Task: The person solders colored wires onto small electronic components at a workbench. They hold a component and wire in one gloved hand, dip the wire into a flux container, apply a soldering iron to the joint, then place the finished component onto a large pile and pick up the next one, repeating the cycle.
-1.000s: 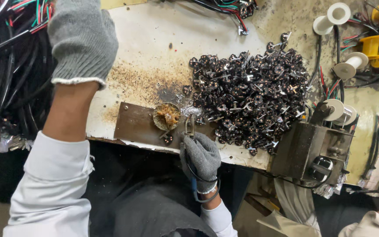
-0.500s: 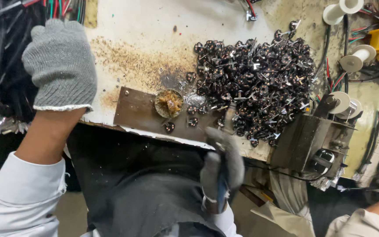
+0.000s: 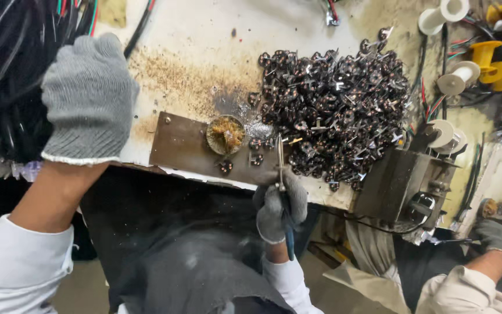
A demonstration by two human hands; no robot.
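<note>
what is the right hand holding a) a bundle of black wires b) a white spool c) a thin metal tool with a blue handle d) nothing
c: the right hand, in a grey glove, grips a thin metal tool with a blue handle, its tip pointing at the pile of small metal parts.

white spools [image 3: 459, 77] | yellow spools [image 3: 491, 58] | black cable bundle [image 3: 7, 70] | grey metal box [image 3: 399, 186]
</note>
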